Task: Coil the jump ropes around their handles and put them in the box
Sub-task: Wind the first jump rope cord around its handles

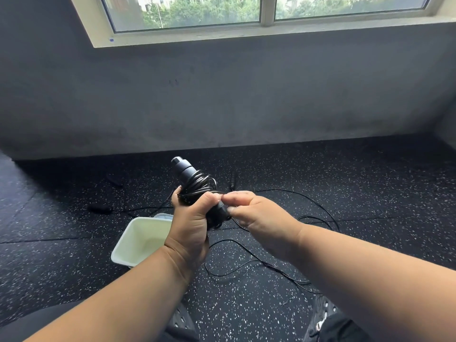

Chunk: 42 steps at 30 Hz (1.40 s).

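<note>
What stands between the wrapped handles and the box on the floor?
Nothing visible blocks it. The left hand holds the wrapped handles above the open box, whose visible interior looks bare. Loose rope trails on the floor right of the box.

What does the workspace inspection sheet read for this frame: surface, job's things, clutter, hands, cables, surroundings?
Surface: black speckled rubber floor.
Job's things: black handles held together, rope coils wound around them; cream box on the floor beneath the left hand, inside looks empty as far as visible.
Clutter: dark items on the floor farther back, too dim to identify.
Hands: left hand grips the handles; right hand pinches the rope beside them.
Cables: loose black rope trails in loops over the floor.
Surroundings: grey wall, window above.
</note>
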Available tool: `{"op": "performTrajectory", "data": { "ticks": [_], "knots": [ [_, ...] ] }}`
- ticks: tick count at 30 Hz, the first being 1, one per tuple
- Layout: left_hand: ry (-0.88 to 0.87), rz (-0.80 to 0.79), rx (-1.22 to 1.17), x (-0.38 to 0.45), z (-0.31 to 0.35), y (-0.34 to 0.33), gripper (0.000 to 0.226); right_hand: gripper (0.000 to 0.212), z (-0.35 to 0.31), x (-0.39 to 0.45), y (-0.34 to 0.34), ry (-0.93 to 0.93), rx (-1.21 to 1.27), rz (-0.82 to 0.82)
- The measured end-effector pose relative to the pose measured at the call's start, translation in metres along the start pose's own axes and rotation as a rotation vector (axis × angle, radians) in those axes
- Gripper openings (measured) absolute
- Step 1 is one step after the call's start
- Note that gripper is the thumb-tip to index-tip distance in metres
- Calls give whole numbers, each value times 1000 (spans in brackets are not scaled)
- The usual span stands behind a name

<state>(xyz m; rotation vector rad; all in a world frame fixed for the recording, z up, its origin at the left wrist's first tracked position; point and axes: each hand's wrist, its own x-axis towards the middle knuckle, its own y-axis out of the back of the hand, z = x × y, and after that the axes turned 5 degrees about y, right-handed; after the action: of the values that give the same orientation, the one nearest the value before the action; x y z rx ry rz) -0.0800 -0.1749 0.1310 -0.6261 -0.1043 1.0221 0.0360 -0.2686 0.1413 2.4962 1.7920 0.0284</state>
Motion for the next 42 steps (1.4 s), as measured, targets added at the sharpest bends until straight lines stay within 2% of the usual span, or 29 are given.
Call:
{"op": "performTrajectory", "data": {
  "ticks": [4,8,10,15,17,20,25,29,32,33,37,42],
  "knots": [
    [15,-68,40,-1,6,5,81,22,-11,4,12,79,-188,-40],
    [-18,-96,56,0,9,9,93,16,-16,8,17,119,-244,-58],
    [-8,-108,59,-2,6,10,93,13,-15,11,22,163,-374,-93],
    [65,-99,44,-8,5,7,96,9,-8,16,30,389,-623,-86],
    [91,-112,40,-9,6,6,92,8,-6,15,30,490,-728,-54],
    [141,-148,24,-9,4,4,76,16,-3,13,27,538,-829,11],
    [226,-202,0,-9,6,3,66,16,8,11,16,545,-785,116],
    [227,-216,-8,-8,8,1,64,9,3,13,17,548,-666,127],
    [224,-204,-17,-8,7,0,44,5,-4,15,20,547,-712,77],
    [215,-190,-11,-9,8,0,44,5,-6,16,21,544,-721,56],
    [170,-123,75,-8,8,0,76,4,-11,16,26,494,-721,-28],
    [216,-145,95,-8,5,3,65,4,-14,14,30,349,-634,-117]
  ]
}}
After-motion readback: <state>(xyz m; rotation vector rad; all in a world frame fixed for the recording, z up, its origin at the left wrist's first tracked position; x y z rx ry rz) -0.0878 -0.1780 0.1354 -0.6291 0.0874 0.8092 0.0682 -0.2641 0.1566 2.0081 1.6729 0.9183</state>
